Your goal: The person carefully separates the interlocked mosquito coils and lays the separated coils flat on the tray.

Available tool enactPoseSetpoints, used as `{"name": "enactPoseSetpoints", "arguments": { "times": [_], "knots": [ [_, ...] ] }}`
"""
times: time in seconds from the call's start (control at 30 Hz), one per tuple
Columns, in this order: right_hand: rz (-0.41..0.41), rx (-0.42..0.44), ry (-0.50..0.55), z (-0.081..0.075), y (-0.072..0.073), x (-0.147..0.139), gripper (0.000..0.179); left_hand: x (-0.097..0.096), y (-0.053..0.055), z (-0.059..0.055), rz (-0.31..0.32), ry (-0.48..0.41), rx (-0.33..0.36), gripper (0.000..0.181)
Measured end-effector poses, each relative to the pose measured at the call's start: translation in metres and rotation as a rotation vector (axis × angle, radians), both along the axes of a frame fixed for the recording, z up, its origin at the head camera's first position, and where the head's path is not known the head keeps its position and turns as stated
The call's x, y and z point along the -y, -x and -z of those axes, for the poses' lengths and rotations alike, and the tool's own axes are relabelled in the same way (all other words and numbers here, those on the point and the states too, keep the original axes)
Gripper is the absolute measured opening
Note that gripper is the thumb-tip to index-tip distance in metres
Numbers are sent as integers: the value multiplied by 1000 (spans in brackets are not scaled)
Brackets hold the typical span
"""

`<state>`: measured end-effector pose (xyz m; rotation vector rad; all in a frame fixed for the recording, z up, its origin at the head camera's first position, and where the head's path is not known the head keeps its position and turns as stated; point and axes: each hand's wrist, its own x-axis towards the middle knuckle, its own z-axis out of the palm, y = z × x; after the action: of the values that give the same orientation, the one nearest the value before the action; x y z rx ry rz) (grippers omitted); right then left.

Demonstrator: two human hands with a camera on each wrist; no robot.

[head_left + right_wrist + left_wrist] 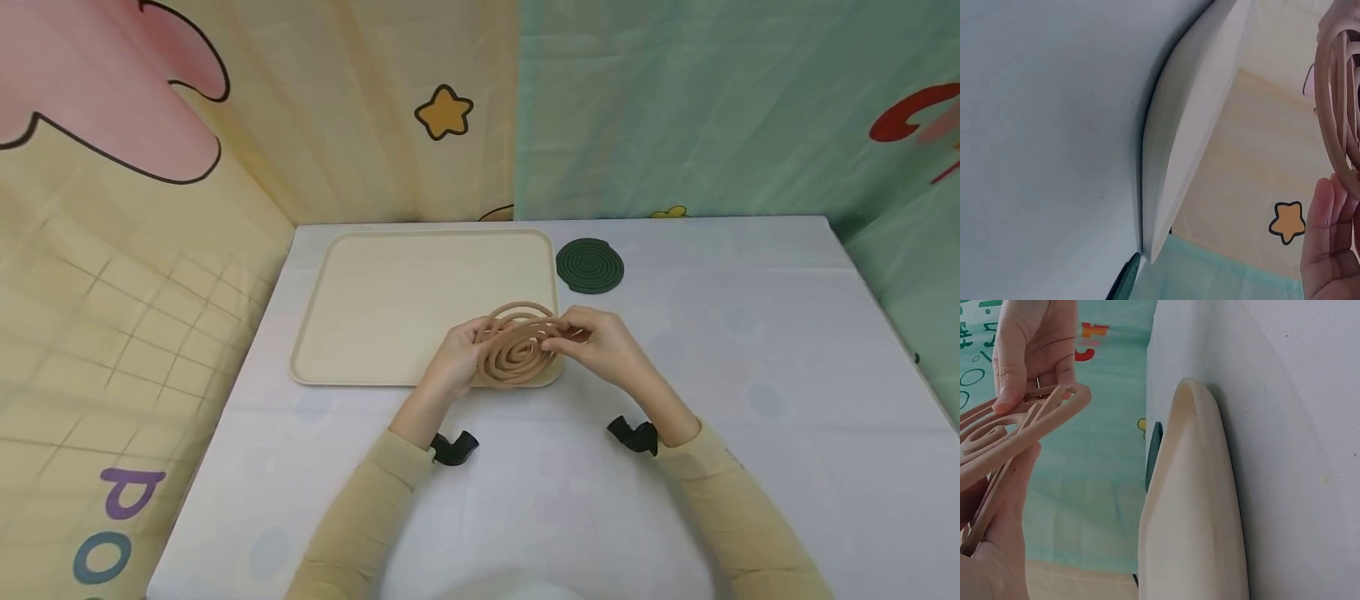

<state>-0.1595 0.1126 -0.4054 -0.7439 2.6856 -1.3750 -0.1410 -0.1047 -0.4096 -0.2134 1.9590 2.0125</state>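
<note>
Between both hands, over the tray's near right corner, is a tan mosquito coil [517, 358] with its rings spread apart and partly out of plane. My left hand [459, 354] grips its left side, and the left wrist view shows strands of the coil [1029, 439] running into that palm. My right hand [603, 346] pinches the upper right of the coil between thumb and fingers. In the right wrist view the outer ring [1324, 119] stands above the right fingers [1322, 244]. A dark green mosquito coil [589, 266] lies flat on the table, beside the tray's right edge.
A cream rectangular tray [405, 308] with a low raised rim stands on the white tablecloth [540, 492]. Black curved pieces [455, 448] sit at both wrists. Printed curtains [660, 108] hang behind the table and at its sides.
</note>
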Motion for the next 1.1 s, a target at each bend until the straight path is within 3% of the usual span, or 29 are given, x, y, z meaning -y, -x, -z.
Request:
{"name": "enactPoseSetpoints", "arguments": {
  "times": [0.17,0.43,0.63,0.73,0.9,1.0,1.1],
  "knots": [
    [15,43,53,6,1,-1,11,2,1,6,-1,-108,86,31],
    [15,230,98,7,6,-6,17,3,2,9,31,-194,120,34],
    [32,233,124,8,5,-5,17,4,2,10,9,-214,131,37],
    [39,206,140,11,3,-4,15,2,1,10,-2,-210,98,36],
    [114,159,226,14,-3,2,18,-6,-5,7,-41,-165,-55,31],
    [183,123,297,16,-5,7,24,-13,-9,4,-84,-143,-136,29],
    [216,98,345,16,-6,12,27,-18,-11,4,-155,-175,-154,29]
  ]
}}
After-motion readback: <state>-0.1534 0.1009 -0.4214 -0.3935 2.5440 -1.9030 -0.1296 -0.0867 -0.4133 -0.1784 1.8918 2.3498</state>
